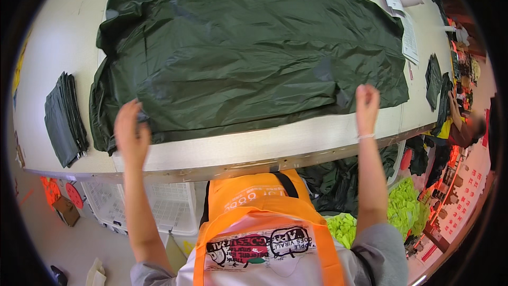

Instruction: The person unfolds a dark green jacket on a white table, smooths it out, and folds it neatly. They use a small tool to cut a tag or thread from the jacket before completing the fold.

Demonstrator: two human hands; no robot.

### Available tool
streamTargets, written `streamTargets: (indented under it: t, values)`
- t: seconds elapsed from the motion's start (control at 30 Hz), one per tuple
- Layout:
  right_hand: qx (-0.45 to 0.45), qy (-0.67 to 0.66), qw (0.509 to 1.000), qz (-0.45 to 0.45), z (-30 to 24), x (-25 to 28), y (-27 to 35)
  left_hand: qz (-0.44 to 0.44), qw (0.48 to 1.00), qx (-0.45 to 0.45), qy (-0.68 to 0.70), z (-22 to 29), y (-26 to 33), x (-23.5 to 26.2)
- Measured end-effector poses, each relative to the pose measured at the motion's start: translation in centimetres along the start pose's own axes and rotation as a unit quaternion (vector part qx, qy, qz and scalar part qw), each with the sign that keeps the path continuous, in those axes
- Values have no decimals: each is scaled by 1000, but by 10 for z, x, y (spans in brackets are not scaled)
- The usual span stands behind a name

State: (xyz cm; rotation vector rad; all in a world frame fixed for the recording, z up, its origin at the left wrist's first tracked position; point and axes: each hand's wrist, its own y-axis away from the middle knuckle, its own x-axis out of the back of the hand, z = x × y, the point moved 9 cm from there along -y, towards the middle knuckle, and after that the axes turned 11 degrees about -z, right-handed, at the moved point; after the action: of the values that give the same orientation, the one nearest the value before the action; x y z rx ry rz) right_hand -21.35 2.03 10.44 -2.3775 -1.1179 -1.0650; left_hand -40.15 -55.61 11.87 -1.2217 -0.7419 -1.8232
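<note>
A large piece of thin, shiny dark green fabric lies spread and wrinkled over the white table. My left hand is at its near left corner, thumb and fingers apart; slight blur hides whether the fingertips press on the cloth. Close to the near right edge, my right hand has its fingers curled together over the fabric. Whatever those fingers pinch, if anything, cannot be made out. One narrower part of the fabric reaches away at the far left.
A stack of folded dark green pieces sits at the table's left. Papers lie at the far right, near another folded dark piece. Below the table edge are a white crate and yellow-green fabric. Another person is at right.
</note>
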Motion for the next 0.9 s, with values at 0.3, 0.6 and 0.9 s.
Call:
streamTargets:
  t: [0.3,0.6,0.9]
  values:
    - [67,-105,990,65,-8,-3,9,-59,985,20,-161,67,-97,-110]
    - [307,116,945,18,-76,9,-17,-24,995,-24,-99,57,-94,-86]
    - [256,302,864,-311,-46,-114,-74,-51,998,23,6,10,-111,-85]
